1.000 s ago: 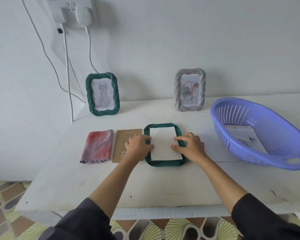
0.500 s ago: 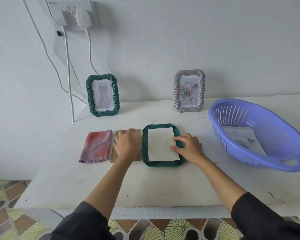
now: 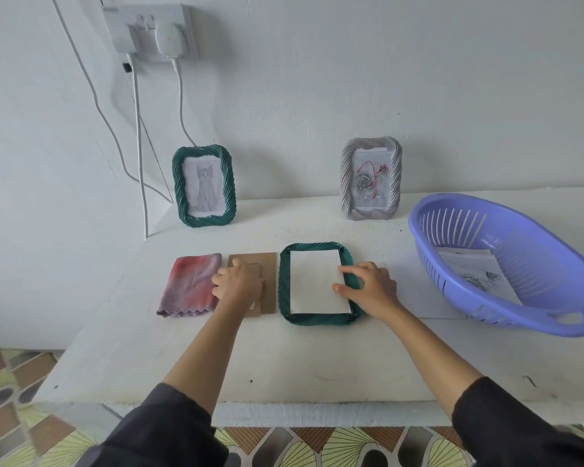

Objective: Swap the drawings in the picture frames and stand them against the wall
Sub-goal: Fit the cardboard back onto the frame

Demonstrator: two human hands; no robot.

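A dark green frame (image 3: 285, 288) lies face down at the table's middle, with a white sheet (image 3: 312, 281) set in its back. My right hand (image 3: 368, 286) rests on the frame's right edge, its forefinger and thumb straight and pressing on the sheet. Left of the frame lies a brown backing board (image 3: 268, 281). My left hand (image 3: 238, 283) covers the board, fingers curled over its left edge. Against the wall stand a second green frame (image 3: 177, 187) with a cat drawing and a grey frame (image 3: 346, 183) with a rose drawing.
A red-purple cloth (image 3: 191, 284) lies left of the board. A purple basket (image 3: 553, 298) at the right holds loose drawings (image 3: 479, 274). A white sheet (image 3: 418, 298) lies on the table (image 3: 284, 358) beside it. Cables (image 3: 139, 146) hang from a wall socket at the back left.
My left hand left the frame's left edge and moved onto the brown board, where its fingers now curl over the edge. My right hand stayed on the frame.
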